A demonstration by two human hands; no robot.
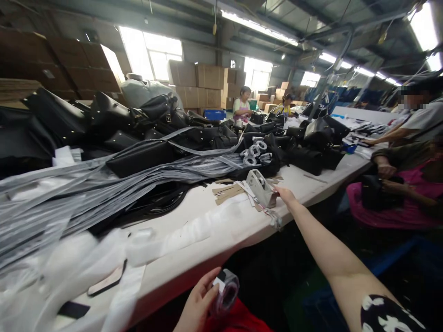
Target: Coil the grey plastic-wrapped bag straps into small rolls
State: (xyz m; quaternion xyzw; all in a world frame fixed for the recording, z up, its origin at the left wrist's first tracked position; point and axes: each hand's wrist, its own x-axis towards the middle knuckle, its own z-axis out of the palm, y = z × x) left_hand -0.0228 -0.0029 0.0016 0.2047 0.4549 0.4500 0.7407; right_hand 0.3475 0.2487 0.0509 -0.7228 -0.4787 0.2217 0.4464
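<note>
My left hand (200, 297) is at the bottom middle, in front of the table edge. Its fingers are closed on a coiled strap (226, 295) wrapped in clear plastic, with a white tab and a black end near the thumb. A grey tape dispenser (261, 188) stands near the front edge of the table. My right hand (285, 196) reaches out to it, fingers pinched at its right end; whether tape is between them is too small to tell.
Plastic-sleeved straps (145, 180) spread over the left of the white table (194, 203). Several coiled straps (254, 152) lie behind the dispenser. Black bags (114, 115) are heaped along the back. White foam wrap (138, 244) covers the near left. Co-workers sit at the right and far side.
</note>
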